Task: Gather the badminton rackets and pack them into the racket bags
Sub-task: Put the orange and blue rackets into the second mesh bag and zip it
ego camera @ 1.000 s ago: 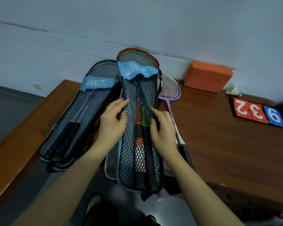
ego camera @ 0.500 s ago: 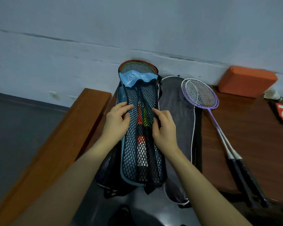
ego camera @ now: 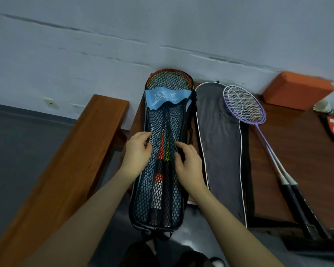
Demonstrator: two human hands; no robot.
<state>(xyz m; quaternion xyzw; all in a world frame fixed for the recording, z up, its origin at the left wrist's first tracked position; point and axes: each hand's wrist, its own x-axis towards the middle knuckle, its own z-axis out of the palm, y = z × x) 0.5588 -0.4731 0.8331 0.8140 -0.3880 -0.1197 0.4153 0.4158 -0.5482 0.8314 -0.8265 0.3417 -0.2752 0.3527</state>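
A brown table (ego camera: 307, 151) runs along the wall. On it lies an open grey bag (ego camera: 220, 141), with two purple rackets (ego camera: 245, 105) partly on it. Beside it, a mesh bag (ego camera: 162, 189) holds red and yellow rackets (ego camera: 163, 151) (heads poking out the top). The left hand (ego camera: 137, 157) and right hand (ego camera: 189, 166) pinch the mesh, fingers curled.

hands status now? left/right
Left hand: pinches the mesh racket bag.
Right hand: fingers curled on the same bag's mesh.
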